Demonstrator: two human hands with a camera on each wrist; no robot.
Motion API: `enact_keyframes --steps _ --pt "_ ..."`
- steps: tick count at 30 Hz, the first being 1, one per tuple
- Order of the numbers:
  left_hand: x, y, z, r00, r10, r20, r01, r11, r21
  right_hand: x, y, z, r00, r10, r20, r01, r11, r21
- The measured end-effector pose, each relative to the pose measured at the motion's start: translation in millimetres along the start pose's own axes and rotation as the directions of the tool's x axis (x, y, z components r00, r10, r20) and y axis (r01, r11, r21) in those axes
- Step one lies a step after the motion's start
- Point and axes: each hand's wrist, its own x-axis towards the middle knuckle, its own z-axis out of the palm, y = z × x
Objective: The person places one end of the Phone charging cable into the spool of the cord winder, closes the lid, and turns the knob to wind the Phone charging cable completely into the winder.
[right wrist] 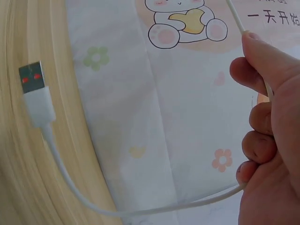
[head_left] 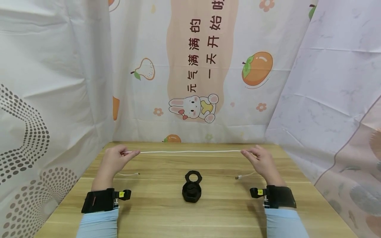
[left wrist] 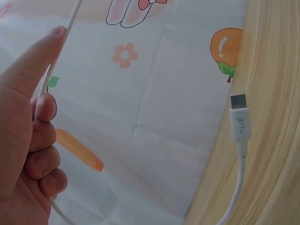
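I watch white cable (head_left: 190, 151) strung near-straight above bench (head_left: 148, 211). Left grip (head_left: 116, 161) curled round one stretch, right grip (head_left: 262, 162) round other; wide spread, I judge, takes slack out. USB-C plug (left wrist: 240, 124) juts free beside left, USB-A plug (right wrist: 40, 107) beside right, so only middle looks pulled taut. Black octagonal holder (head_left: 191, 195) lies on bench between arms, ring part toward far side, probably central for easy reach from either side.

Left grip (left wrist: 21, 136) and right grip (right wrist: 276, 126) each hide part of the white cable (right wrist: 117, 213).
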Motion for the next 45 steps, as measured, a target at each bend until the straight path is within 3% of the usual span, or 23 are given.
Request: enact_keyframes --steps 9,14,21,28,32,41,43,45 --pt "-0.5 1.6 -0.3 0.997 -0.038 0.068 0.033 0.997 0.073 0 -13 6 0.999 -0.037 0.001 0.037 0.999 0.022" --pt "-0.5 2.2 3.5 0.982 -0.054 0.181 0.042 0.997 0.072 2 -24 19 0.997 -0.079 0.024 0.078 0.996 0.042" --pt "-3.3 -6.6 10.0 0.938 -0.117 0.326 0.088 0.991 0.102 2 -37 41 0.985 -0.138 0.103 0.129 0.987 0.093" --pt "-5.7 -7.5 15.1 0.860 -0.129 0.494 0.123 0.991 0.044 -1 -43 57 0.969 -0.190 0.155 0.174 0.978 0.113" --pt "-9.3 -7.3 16.2 0.826 -0.156 0.541 0.169 0.985 0.027 -2 -49 62 0.965 -0.192 0.180 0.170 0.977 0.127" --pt "-9.8 -0.3 15.4 0.801 -0.197 0.565 0.220 0.975 0.027 -4 -70 72 0.955 -0.175 0.241 0.135 0.975 0.176" --pt "-9.1 2.5 16.0 0.803 -0.190 0.565 0.217 0.976 0.020 -4 -74 75 0.952 -0.192 0.240 0.150 0.972 0.180" --pt "-7.4 5.0 17.6 0.815 -0.178 0.551 0.213 0.977 -0.001 -5 -77 78 0.948 -0.215 0.234 0.172 0.966 0.192"
